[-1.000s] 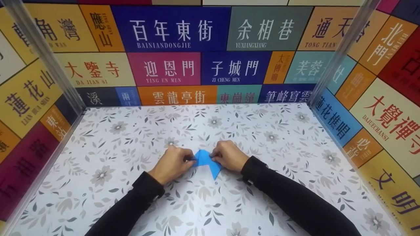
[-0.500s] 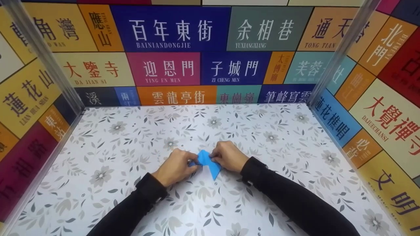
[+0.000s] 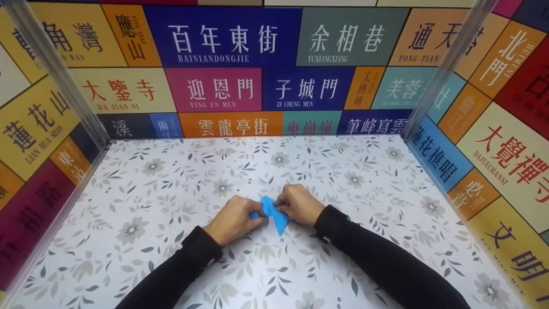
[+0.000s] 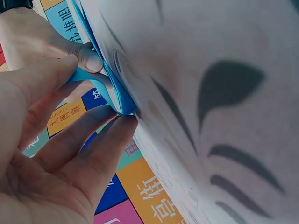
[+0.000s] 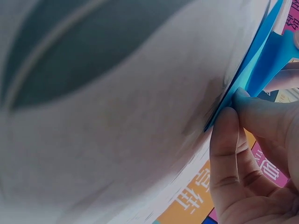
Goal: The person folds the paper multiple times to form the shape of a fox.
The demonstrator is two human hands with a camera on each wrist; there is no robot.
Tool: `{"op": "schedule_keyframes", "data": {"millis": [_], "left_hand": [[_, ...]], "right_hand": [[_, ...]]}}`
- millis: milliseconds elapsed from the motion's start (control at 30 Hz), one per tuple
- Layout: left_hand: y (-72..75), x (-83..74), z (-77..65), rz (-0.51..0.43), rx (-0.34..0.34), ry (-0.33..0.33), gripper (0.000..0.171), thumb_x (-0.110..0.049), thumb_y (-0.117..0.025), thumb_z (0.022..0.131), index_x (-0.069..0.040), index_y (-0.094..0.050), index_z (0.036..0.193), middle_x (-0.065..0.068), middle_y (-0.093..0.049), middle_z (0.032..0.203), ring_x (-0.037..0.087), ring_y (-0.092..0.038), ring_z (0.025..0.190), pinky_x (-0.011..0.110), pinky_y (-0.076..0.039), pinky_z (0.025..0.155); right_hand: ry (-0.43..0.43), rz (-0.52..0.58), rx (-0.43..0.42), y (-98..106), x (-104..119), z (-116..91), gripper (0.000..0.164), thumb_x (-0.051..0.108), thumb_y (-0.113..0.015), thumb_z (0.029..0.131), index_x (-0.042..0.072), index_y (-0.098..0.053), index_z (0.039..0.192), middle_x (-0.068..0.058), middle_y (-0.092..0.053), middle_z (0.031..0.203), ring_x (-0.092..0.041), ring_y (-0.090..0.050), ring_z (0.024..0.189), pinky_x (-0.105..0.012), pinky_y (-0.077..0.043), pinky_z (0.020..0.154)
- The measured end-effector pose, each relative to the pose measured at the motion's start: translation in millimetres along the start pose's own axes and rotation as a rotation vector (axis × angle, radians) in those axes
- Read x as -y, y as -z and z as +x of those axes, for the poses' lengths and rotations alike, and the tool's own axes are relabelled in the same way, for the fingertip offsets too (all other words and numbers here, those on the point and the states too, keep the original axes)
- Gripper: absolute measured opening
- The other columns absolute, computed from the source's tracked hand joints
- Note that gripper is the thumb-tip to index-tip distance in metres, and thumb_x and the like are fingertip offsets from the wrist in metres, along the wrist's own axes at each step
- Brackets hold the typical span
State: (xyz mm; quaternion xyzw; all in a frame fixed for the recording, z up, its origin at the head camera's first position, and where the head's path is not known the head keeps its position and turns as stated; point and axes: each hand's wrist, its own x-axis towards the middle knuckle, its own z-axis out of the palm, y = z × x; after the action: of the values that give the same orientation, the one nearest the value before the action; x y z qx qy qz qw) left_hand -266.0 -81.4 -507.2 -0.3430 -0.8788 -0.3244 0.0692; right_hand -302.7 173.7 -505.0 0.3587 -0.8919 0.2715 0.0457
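Observation:
A folded piece of blue paper (image 3: 279,220) lies on the flower-patterned table, one pointed end towards the person. My left hand (image 3: 238,216) pinches its left flap between thumb and index finger and bends it up and over to the right. In the left wrist view the lifted flap of the blue paper (image 4: 122,99) curves away from the layers under it, with other left fingertips at its lower edge. My right hand (image 3: 297,203) pinches the paper's right side near the top; in the right wrist view the right thumb presses on the blue paper (image 5: 225,105) with a finger at its edge.
The white table (image 3: 171,257) bears a grey leaf and flower print. Panels with colourful lettered blocks (image 3: 214,90) stand at the back and both sides, with clear corner strips (image 3: 73,81) where they meet.
My left hand has moved to the right with the left flap, so the flap now folds over towards the paper's middle. The right hand has stayed in place.

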Motion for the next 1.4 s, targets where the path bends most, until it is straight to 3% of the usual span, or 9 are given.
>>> {"op": "schedule_keyframes", "data": {"millis": [333,567,733,833,1033,1267,1400], "left_hand": [[-1.5,-3.2,-0.6,0.044,0.010,-0.004,0.012,-0.015,-0.093,0.095,-0.019,-0.085,0.086,-0.003,-0.085,0.085,0.006,-0.059,0.069,0.025,-0.052,0.066],[-4.3,-1.8,2.4,0.041,0.012,-0.009,0.013,-0.016,-0.095,0.095,-0.017,-0.085,0.087,0.000,-0.086,0.087,0.017,-0.073,0.075,0.031,-0.058,0.072],[-4.4,-0.5,3.2,0.038,0.020,0.012,0.012,-0.016,-0.094,0.096,-0.016,-0.085,0.088,0.001,-0.085,0.086,0.012,-0.065,0.071,0.029,-0.054,0.070],[-3.8,-1.1,2.9,0.027,0.033,0.026,0.012,-0.016,-0.094,0.097,-0.016,-0.085,0.089,0.001,-0.086,0.087,0.012,-0.068,0.073,0.028,-0.054,0.071],[-2.0,-1.1,2.4,-0.012,0.048,0.024,0.012,-0.013,-0.093,0.097,-0.015,-0.084,0.089,0.001,-0.086,0.090,0.021,-0.076,0.078,0.027,-0.055,0.073],[-0.8,1.3,0.6,-0.003,0.066,0.013,0.014,-0.012,-0.089,0.100,-0.016,-0.079,0.090,-0.001,-0.082,0.085,0.009,-0.061,0.070,0.023,-0.049,0.066],[-0.4,2.5,0.7,0.002,0.072,-0.006,0.013,-0.011,-0.088,0.100,-0.016,-0.078,0.092,-0.001,-0.083,0.086,0.006,-0.061,0.071,0.024,-0.052,0.068]], "right_hand": [[0.008,-0.012,-0.012,-2.7,-0.1,-0.1,0.011,-0.006,-0.087,0.096,-0.002,-0.091,0.105,-0.017,-0.086,0.096,-0.032,-0.084,0.090,-0.041,-0.071,0.081],[0.001,0.000,-0.008,-1.5,0.2,0.6,0.012,-0.006,-0.087,0.096,-0.001,-0.091,0.106,-0.016,-0.086,0.096,-0.032,-0.083,0.090,-0.043,-0.070,0.083],[-0.014,-0.010,0.022,-0.6,0.8,0.5,0.020,-0.005,-0.086,0.097,0.002,-0.091,0.114,-0.014,-0.085,0.097,-0.027,-0.077,0.085,-0.031,-0.061,0.076],[-0.026,-0.014,0.038,-0.2,0.3,-0.8,0.024,-0.004,-0.085,0.097,0.004,-0.091,0.119,-0.013,-0.083,0.097,-0.023,-0.072,0.083,-0.023,-0.052,0.072],[-0.020,-0.007,0.036,-1.7,-1.1,-1.3,0.026,-0.006,-0.085,0.096,0.003,-0.090,0.120,-0.013,-0.082,0.095,-0.023,-0.071,0.081,-0.023,-0.052,0.072],[-0.026,-0.023,0.062,-3.8,-1.6,1.1,0.030,-0.007,-0.085,0.096,0.004,-0.090,0.124,-0.014,-0.081,0.092,-0.019,-0.064,0.077,-0.024,-0.049,0.069],[-0.031,-0.024,0.071,-3.4,-0.7,2.2,0.032,-0.007,-0.085,0.096,0.004,-0.089,0.125,-0.014,-0.081,0.092,-0.017,-0.062,0.077,-0.024,-0.048,0.068]]}}
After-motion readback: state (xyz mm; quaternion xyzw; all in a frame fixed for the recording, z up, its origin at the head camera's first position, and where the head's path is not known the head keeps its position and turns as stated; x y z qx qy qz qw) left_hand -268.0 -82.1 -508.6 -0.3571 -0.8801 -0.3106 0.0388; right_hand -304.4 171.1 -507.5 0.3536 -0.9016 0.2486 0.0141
